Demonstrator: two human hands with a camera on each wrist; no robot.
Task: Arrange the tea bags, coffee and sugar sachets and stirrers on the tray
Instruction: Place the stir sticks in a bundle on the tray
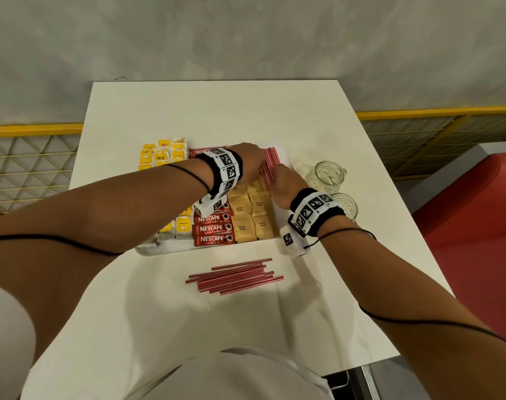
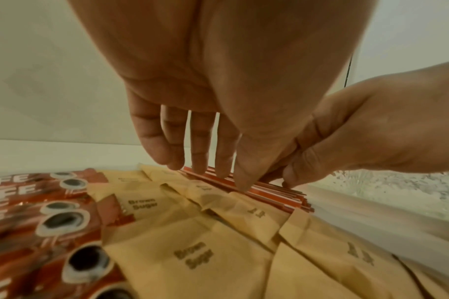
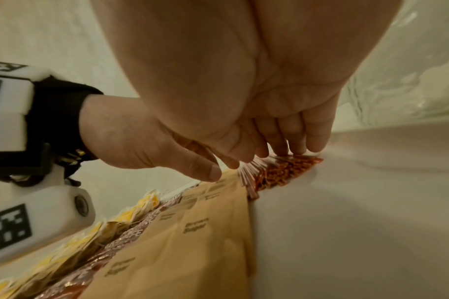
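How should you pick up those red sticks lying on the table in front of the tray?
Take the loose stirrers around the middle of the bundle, coming down from above with thumb on the near side and fingers on the far side. They lie flat and roughly side by side, running left to right, with bare table around them, so a squeeze across the middle would likely gather them without tipping either end.

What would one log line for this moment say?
left hand: touching tray stirrers | right hand: same | loose stirrers: on table
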